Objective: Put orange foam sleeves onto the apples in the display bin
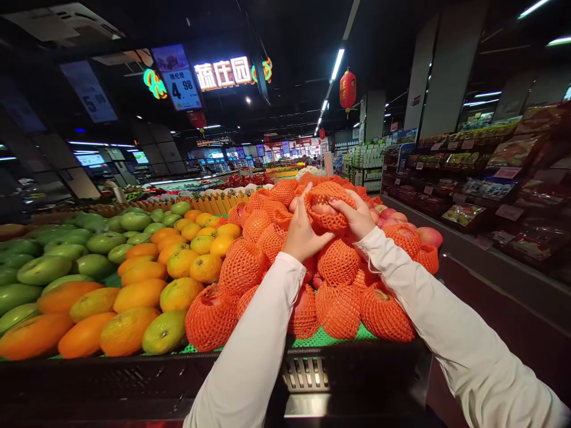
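Head view: foam-netted apple (326, 209) near frame centre, right hand (360, 217) in thumb-pinch on it, left hand (303, 233) spread alongside.

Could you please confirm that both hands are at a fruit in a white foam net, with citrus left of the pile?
Not quite: the foam net is orange, not white, as the head view shows. The left hand and right hand are indeed at the fruit, and the citrus lies left of the pile.
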`<state>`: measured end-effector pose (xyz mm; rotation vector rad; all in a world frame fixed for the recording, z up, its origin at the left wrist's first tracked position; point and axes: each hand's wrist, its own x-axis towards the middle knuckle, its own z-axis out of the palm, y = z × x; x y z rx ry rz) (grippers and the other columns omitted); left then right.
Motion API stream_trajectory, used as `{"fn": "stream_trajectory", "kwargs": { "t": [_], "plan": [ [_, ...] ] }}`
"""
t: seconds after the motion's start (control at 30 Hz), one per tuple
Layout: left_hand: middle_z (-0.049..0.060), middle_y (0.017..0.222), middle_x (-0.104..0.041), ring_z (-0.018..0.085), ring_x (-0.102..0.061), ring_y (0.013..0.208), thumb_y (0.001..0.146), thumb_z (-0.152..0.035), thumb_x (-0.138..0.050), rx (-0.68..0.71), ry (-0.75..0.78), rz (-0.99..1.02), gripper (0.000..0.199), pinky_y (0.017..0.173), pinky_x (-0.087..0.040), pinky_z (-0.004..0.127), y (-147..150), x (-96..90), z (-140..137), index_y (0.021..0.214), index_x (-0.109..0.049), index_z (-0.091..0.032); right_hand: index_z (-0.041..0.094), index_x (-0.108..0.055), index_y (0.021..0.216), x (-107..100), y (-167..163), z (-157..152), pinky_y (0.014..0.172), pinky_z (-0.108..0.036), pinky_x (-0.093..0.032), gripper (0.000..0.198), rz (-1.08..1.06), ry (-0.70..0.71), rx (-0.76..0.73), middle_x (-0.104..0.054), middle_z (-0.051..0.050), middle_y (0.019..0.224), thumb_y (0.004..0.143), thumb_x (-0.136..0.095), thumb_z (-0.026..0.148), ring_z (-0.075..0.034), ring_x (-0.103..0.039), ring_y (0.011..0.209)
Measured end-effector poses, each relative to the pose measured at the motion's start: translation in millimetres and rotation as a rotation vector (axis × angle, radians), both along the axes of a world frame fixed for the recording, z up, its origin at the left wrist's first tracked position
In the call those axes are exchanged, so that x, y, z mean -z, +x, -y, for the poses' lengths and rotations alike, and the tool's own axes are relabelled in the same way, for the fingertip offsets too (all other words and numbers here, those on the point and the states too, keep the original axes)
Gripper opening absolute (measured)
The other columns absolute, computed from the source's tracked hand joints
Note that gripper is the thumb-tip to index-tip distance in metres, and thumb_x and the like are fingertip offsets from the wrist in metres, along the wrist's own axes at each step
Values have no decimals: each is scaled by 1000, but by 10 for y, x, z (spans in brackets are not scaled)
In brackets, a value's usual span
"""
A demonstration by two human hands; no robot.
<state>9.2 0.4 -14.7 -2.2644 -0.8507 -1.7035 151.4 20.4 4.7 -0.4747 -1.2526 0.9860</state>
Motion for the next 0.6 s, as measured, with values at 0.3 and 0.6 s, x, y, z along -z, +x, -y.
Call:
{"fn": "stream_trajectory", "kwargs": {
  "t": [0.3, 0.6],
  "plan": [
    [16, 139, -50, 31, -52, 126, 62, -32, -82, -75, 135, 58, 92, 105, -46, 50, -71, -16, 6, 140, -35, -24, 25, -60, 107, -116, 30, 159, 96, -47, -53, 75, 142, 133, -284, -68, -9, 110, 63, -59, 85, -29, -61, 114],
    [17, 138, -49, 30, -50, 129, 68, -36, -78, -34, 224, -99, 93, 108, -44, 49, -44, -15, 24, 144, -27, -22, 26, -52, 82, -78, 124, -47, 88, -39, -54, 46, -34, 66, -72, -67, 3, 87, 62, -79, 57, -21, -67, 94]
  ]
}}
